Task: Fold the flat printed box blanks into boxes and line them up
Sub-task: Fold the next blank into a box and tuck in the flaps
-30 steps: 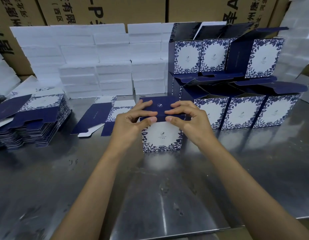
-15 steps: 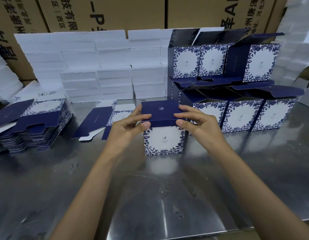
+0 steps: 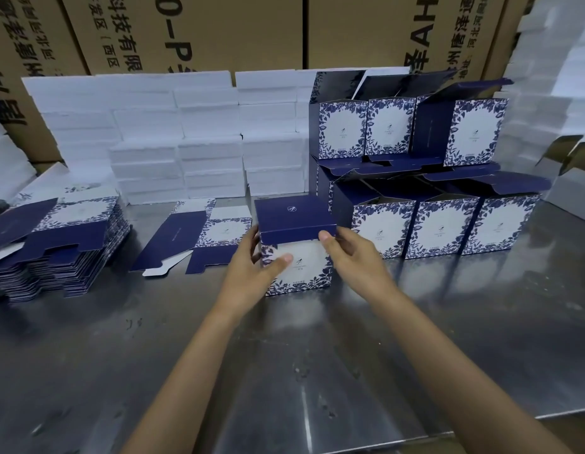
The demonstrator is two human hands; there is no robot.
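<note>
A folded blue-and-white floral box (image 3: 304, 273) stands on the steel table (image 3: 284, 371) in the middle, its dark blue lid flap closed on top. My left hand (image 3: 252, 270) grips its left side, thumb on the front face. My right hand (image 3: 353, 257) holds its right side, thumb at the lid's front edge. To the right, folded boxes (image 3: 441, 227) with open lids stand in a row, with a second row (image 3: 383, 129) stacked on top. A single flat blank (image 3: 199, 237) lies left of the box, and a stack of flat blanks (image 3: 55, 244) sits at far left.
White foam blocks (image 3: 173, 139) are piled behind the work area and at the right edge (image 3: 546, 109). Large brown cartons (image 3: 219, 31) form the back wall. The table's front edge (image 3: 481, 417) runs near the lower right.
The lid flap went from being pressed down to closed. My hands slid from the top front edge out to the box's sides, the left thumb dropping onto the front face.
</note>
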